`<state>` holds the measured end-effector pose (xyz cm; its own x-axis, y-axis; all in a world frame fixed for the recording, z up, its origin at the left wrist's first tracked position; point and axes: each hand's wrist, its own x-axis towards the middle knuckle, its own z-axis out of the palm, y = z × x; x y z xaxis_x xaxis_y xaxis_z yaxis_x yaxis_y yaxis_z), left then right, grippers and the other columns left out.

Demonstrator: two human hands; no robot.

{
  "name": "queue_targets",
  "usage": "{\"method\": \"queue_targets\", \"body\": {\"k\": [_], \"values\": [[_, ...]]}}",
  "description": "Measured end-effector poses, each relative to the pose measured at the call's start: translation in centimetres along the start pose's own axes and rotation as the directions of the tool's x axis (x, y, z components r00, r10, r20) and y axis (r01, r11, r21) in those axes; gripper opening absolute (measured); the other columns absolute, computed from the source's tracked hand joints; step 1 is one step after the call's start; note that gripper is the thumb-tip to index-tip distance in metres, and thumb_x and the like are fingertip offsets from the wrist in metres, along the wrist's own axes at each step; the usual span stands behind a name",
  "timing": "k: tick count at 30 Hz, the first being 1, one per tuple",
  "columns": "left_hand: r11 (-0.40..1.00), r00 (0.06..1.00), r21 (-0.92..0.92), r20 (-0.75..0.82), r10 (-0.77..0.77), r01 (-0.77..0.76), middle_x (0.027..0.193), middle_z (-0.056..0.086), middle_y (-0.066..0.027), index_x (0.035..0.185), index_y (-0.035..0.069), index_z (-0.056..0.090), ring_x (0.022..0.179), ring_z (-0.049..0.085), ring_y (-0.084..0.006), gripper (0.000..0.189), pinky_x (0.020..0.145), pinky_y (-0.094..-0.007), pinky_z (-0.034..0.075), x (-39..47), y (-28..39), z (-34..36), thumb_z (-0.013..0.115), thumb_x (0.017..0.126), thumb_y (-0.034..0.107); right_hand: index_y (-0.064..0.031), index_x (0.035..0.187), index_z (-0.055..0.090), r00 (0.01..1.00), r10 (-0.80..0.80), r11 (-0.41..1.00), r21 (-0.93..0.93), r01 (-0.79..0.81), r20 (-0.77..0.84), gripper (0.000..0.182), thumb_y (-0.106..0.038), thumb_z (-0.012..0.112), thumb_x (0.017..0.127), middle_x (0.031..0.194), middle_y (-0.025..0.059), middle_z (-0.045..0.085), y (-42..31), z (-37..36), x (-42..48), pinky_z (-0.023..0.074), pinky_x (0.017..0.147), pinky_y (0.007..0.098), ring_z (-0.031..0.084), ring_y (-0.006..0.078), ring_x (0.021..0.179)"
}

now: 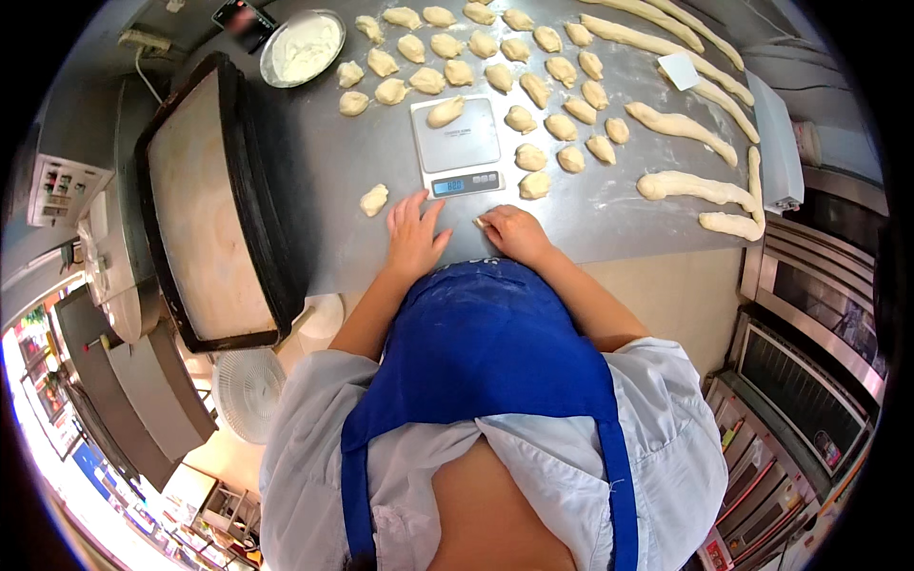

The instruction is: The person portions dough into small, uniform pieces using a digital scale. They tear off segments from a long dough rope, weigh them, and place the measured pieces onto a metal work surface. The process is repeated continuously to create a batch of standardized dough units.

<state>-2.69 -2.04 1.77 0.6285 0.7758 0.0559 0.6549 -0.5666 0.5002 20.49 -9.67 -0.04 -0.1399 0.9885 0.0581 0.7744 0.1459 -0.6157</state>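
A digital kitchen scale [457, 150] lies on the steel worktable [335, 178], with a dough piece [445, 113] on its platform. My left hand [416, 232] rests palm down just below the scale's display, fingers apart, holding nothing. Beside its fingertips, to the left, is a single dough piece [373, 200]. To the right, below the scale, my right hand [513, 230] has its fingers curled, with a small bit of dough [480, 223] at the fingertips. Rows of dough pieces [427, 81] lie above and right of the scale. Long dough ropes [696, 187] lie at the right.
Stacked black-rimmed baking trays [214, 207] stand at the left. A metal bowl of flour [303, 48] and a phone [244, 25] are at the upper left. A white dough scraper [678, 71] lies across the ropes. A white box-shaped device [775, 143] borders the table's right edge.
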Motion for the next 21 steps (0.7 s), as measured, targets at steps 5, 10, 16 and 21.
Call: {"method": "queue_targets", "body": {"k": [5, 10, 16, 21], "values": [[0.999, 0.999, 0.017, 0.010, -0.033, 0.033, 0.141, 0.048, -0.0142, 0.129, 0.012, 0.063, 0.133, 0.040, -0.0351, 0.051, 0.113, -0.0536, 0.027, -3.7, -2.2, -0.3, 0.075, 0.082, 0.027, -0.0075, 0.093, 0.071, 0.948, -0.292, 0.940, -0.145, 0.308, 0.122, 0.019, -0.024, 0.071, 0.083, 0.099, 0.0082, 0.066, -1.3, -1.9, 1.2, 0.0520, 0.079, 0.0379, 0.063, 0.0261, 0.094], [0.997, 0.997, -0.002, -0.025, -0.075, 0.075, 0.140, 0.049, -0.0163, 0.125, 0.011, 0.064, 0.131, 0.044, -0.0371, 0.046, 0.109, -0.0527, 0.030, -3.9, -2.1, -0.7, 0.074, 0.082, 0.024, -0.0056, 0.098, 0.068, 0.978, -0.210, 0.973, -0.092, 0.210, 0.012, 0.021, -0.022, 0.070, 0.085, 0.107, 0.0110, 0.063, -0.7, -0.3, 1.1, 0.0502, 0.081, 0.0406, 0.060, 0.0306, 0.099], [0.993, 0.985, -0.007, -0.124, -0.119, 0.119, 0.139, 0.050, -0.0143, 0.125, 0.013, 0.063, 0.129, 0.045, -0.0356, 0.046, 0.110, -0.0513, 0.032, -3.8, -2.3, -0.1, 0.074, 0.081, 0.023, -0.0036, 0.097, 0.065, 0.949, 0.296, 0.910, 0.269, -0.315, 0.107, 0.014, -0.014, 0.064, 0.089, 0.091, 0.0153, 0.065, -2.5, -0.6, 1.7, 0.0512, 0.080, 0.0432, 0.063, 0.0354, 0.089], [0.965, 0.913, -0.056, -0.315, -0.259, 0.255, 0.138, 0.052, -0.0126, 0.131, 0.012, 0.058, 0.127, 0.046, -0.0375, 0.053, 0.109, -0.0528, 0.033, -2.9, -5.3, -1.3, 0.073, 0.081, 0.019, -0.0027, 0.102, 0.065, 0.976, 0.208, 0.964, 0.181, -0.193, -0.071, 0.017, -0.012, 0.065, 0.088, 0.093, 0.0155, 0.067, -0.9, -3.7, 5.0, 0.0514, 0.081, 0.0434, 0.064, 0.0350, 0.091]]}}
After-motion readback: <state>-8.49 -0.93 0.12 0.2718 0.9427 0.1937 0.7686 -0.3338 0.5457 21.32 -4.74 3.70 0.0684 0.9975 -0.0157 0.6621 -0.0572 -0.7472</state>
